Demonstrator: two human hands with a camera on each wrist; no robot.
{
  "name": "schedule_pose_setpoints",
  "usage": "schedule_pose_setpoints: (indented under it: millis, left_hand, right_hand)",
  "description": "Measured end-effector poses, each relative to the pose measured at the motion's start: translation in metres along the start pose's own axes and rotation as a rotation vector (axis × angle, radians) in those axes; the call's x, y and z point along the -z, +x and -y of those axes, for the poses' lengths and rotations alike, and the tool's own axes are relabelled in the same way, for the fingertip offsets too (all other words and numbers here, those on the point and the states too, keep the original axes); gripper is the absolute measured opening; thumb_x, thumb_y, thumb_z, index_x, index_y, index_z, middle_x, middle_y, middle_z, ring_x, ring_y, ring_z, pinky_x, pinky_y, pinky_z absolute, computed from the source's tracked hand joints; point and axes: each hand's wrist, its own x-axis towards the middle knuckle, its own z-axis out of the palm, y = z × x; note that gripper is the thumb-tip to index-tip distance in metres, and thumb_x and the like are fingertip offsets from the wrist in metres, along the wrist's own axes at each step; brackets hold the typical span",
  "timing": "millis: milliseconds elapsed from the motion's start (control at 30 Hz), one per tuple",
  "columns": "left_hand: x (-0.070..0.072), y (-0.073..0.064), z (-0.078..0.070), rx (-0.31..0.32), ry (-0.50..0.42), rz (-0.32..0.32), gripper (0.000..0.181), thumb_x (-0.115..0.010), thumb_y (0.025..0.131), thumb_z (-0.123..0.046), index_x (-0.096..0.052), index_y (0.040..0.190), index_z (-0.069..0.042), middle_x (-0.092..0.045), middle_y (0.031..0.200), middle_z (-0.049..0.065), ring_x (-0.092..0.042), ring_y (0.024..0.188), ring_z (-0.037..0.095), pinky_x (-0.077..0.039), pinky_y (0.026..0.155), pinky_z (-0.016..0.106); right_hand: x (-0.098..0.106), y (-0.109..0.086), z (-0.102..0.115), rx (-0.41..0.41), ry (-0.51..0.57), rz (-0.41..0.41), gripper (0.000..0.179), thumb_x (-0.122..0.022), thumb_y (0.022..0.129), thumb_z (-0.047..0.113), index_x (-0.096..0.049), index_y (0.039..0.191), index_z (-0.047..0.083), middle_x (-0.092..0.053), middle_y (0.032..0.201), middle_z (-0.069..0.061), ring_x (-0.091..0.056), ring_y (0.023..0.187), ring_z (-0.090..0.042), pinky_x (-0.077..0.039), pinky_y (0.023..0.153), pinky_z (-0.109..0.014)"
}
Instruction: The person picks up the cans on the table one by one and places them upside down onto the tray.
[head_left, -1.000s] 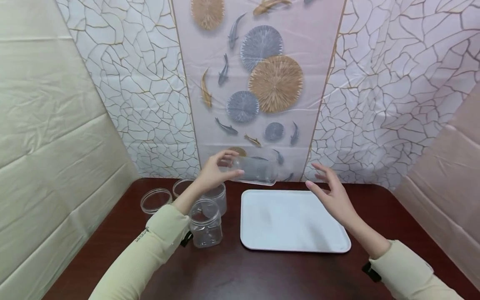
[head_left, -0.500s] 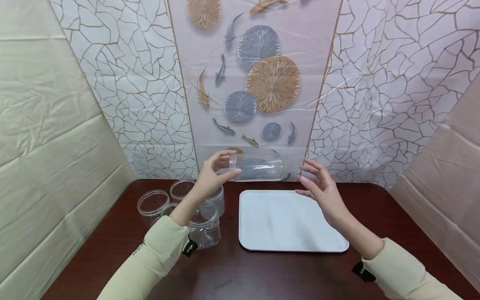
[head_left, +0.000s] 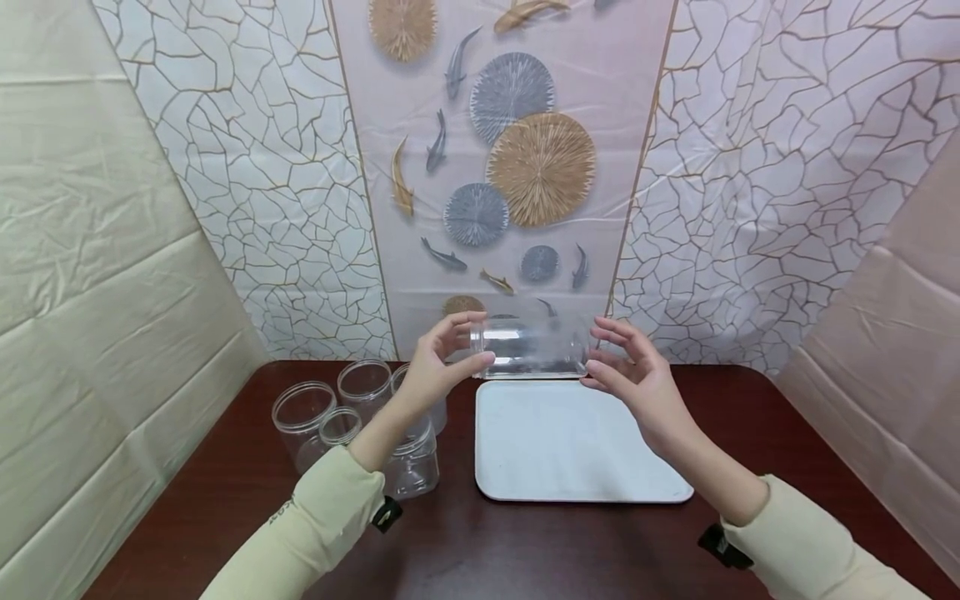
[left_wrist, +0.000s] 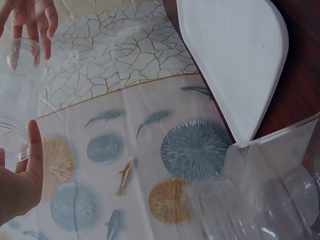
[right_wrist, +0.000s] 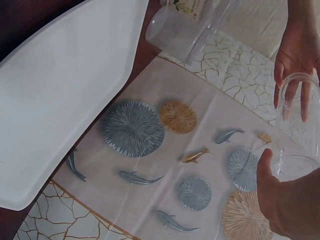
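Observation:
A clear plastic jar [head_left: 528, 346] lies sideways in the air above the far edge of the white tray [head_left: 581, 442]. My left hand [head_left: 442, 358] grips its threaded mouth end between thumb and fingers. At the base end, my right hand [head_left: 637, 379] holds the jar with thumb in front and fingers behind. In the left wrist view, the left hand [left_wrist: 20, 180] appears beside the jar's rim. The right wrist view has the right hand [right_wrist: 290, 200] close at the base, partly cut off by the frame.
Several open clear jars stand at the left of the dark red table [head_left: 525, 550], among them a wide jar [head_left: 303, 412] and a squarish jar [head_left: 412, 471]. My left forearm hides part of them. Patterned cloth [head_left: 540, 167] hangs behind the table.
The right hand has moved left to the jar's base and taken hold of it. The jar has turned to nearly level and dropped slightly, still in the left hand.

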Motion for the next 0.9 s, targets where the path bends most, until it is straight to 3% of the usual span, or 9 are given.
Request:
schedule_pose_setpoints:
  millis: [200, 433, 900]
  left_hand:
    - [-0.005, -0.008, -0.003, 0.006, -0.068, 0.027, 0.049, -0.067, 0.082, -0.001, -0.052, 0.128, -0.003, -0.056, 0.129, 0.017, -0.056, 0.112, 0.026, -0.051, 0.09, 0.036]
    - [-0.013, -0.016, -0.007, -0.02, -0.138, 0.048, 0.051, -0.069, 0.08, -0.001, -0.051, 0.128, -0.002, -0.054, 0.129, 0.02, -0.057, 0.104, 0.014, -0.054, 0.079, 0.028]
    - [-0.011, -0.023, -0.009, -0.042, -0.143, 0.092, 0.053, -0.072, 0.08, -0.005, -0.05, 0.129, -0.002, -0.052, 0.133, 0.021, -0.056, 0.114, 0.026, -0.054, 0.079, 0.028]
  right_hand:
    - [-0.002, -0.003, 0.004, -0.033, 0.003, 0.012, 0.051, -0.058, 0.091, 0.002, -0.043, 0.138, 0.016, -0.043, 0.131, 0.007, -0.058, 0.1, -0.002, -0.054, 0.081, -0.024]
    - [-0.004, -0.012, 0.01, 0.002, 0.105, 0.054, 0.049, -0.054, 0.091, -0.003, -0.045, 0.136, 0.015, -0.044, 0.135, 0.004, -0.06, 0.109, -0.006, -0.053, 0.085, -0.026]
    - [-0.002, -0.015, 0.01, 0.034, 0.071, 0.068, 0.049, -0.054, 0.091, -0.005, -0.045, 0.136, 0.01, -0.052, 0.129, 0.006, -0.06, 0.11, -0.008, -0.053, 0.085, -0.025]
